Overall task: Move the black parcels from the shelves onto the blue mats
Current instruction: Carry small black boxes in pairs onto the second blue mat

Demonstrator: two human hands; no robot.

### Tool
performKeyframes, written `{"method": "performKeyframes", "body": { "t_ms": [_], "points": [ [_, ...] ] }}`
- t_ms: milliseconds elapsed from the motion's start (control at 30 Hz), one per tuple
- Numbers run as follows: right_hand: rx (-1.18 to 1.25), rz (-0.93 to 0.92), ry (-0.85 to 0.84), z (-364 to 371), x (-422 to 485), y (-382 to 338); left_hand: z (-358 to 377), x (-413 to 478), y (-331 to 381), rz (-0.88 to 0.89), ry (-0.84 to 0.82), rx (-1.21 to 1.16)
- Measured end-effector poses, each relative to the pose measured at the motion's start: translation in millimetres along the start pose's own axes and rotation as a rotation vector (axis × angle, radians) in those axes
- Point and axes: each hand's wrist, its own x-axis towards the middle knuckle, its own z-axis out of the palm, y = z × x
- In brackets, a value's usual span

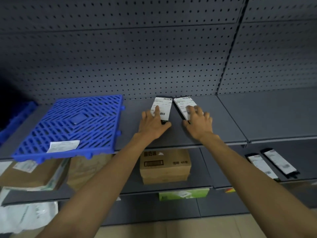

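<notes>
2 long, slim bare forearms [103,177], bare left hand [151,125], bare right hand [199,125]

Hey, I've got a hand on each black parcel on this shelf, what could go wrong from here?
1. The left grip and right grip hold only the near halves of the left parcel and right parcel, so either could tip or slip when lifted.
2. The blue mat overhangs the shelf front; a parcel dropped there might tilt it off.
</notes>
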Motion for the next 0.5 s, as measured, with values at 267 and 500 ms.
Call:
{"method": "performKeyframes", "body": {
  "t_ms": [267,500],
  "points": [
    [0.059,-0.151,0.082,-3.3,16.4,-81.5,-61.3,-8.6,-64.9,-0.107,0.143,0.044],
    [0.111,-0.331,0.06,16.6,11.2,-204.6,-118.2,-49.9,-173.5,-0.248,0.188,0.021]
  ]
}}
